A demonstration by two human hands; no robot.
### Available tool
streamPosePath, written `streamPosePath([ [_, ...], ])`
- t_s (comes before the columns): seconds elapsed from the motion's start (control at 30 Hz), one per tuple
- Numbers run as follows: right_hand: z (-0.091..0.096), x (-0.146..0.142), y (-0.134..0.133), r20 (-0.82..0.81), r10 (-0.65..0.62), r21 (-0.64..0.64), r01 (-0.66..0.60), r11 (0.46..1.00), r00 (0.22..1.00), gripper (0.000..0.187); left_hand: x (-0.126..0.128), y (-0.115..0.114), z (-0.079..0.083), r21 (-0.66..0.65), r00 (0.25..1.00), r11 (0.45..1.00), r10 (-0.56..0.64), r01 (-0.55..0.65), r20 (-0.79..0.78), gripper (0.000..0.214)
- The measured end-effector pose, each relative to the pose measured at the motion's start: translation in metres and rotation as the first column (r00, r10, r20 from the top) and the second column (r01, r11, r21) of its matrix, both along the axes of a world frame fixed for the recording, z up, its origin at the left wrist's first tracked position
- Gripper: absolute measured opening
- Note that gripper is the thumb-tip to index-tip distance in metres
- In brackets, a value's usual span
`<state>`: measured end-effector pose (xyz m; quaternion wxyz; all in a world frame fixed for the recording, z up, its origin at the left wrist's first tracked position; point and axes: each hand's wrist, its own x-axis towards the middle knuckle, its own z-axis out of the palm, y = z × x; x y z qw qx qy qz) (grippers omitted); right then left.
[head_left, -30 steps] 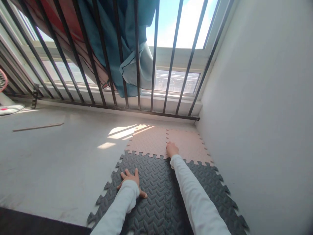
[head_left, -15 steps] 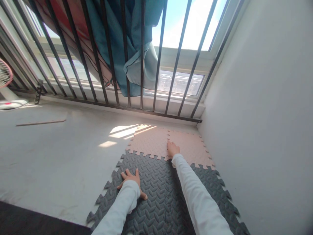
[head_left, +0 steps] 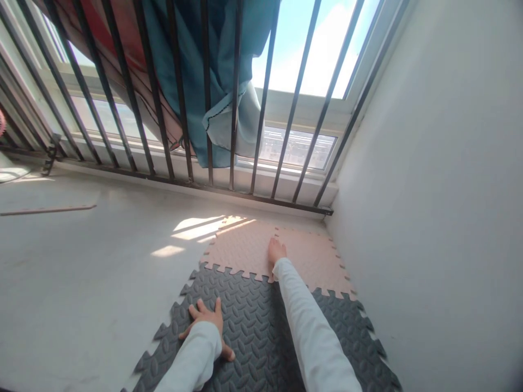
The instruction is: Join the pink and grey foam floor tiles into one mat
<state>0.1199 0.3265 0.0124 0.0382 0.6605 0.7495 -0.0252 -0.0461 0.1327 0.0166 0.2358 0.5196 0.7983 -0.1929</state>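
My left hand (head_left: 207, 318) lies with fingers spread on the dark grey foam mat (head_left: 245, 316), which has a raised tread pattern and jigsaw edges. Farther forward, my right hand (head_left: 277, 250) presses down at the seam between two pale pink foam mats, the left one (head_left: 241, 247) and the right one (head_left: 310, 256). Its fingers look curled in, and nothing shows in them. Toothed edges of the pink mats meet the grey matting just in front of my right wrist. My right forearm covers part of that join.
A black metal railing (head_left: 229, 188) runs along the window, with a blue curtain (head_left: 192, 81) behind it. The white wall (head_left: 441, 218) borders the mats on the right. On the pale floor (head_left: 81, 283) to the left lies a thin pink strip (head_left: 49, 210).
The view has shifted slightly to the right and tilted up. My right hand stays pressed at the pink seam, its fingers drawn closer together; my left hand remains spread on the grey mat.
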Motion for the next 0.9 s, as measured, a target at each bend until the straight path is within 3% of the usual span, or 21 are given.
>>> streamPosePath([
  [0.13,-0.009,0.007,0.002,-0.012,0.035,-0.016,-0.035,0.999,0.999,0.051,0.000,-0.001,0.004,-0.029,1.000,0.999,-0.017,0.017,-0.012,0.136],
  [0.3,0.001,0.012,0.015,-0.021,0.038,-0.028,-0.039,0.999,0.999,0.048,0.000,-0.002,0.005,-0.061,0.998,0.997,-0.050,0.048,-0.028,0.134],
  [0.53,0.007,0.008,0.036,-0.015,-0.033,-0.014,0.033,0.999,0.999,0.052,0.000,0.000,-0.005,-0.024,0.999,1.000,-0.015,0.014,-0.028,0.141],
  [0.7,0.000,0.008,0.036,0.011,-0.042,0.034,0.042,0.999,0.999,0.044,-0.001,-0.001,-0.007,-0.028,1.000,0.999,-0.019,0.019,-0.021,0.142],
  [0.9,0.011,0.018,0.052,-0.002,-0.034,0.089,0.034,0.995,0.999,0.038,-0.001,0.003,-0.024,0.034,1.000,0.999,0.010,-0.009,-0.023,0.144],
])
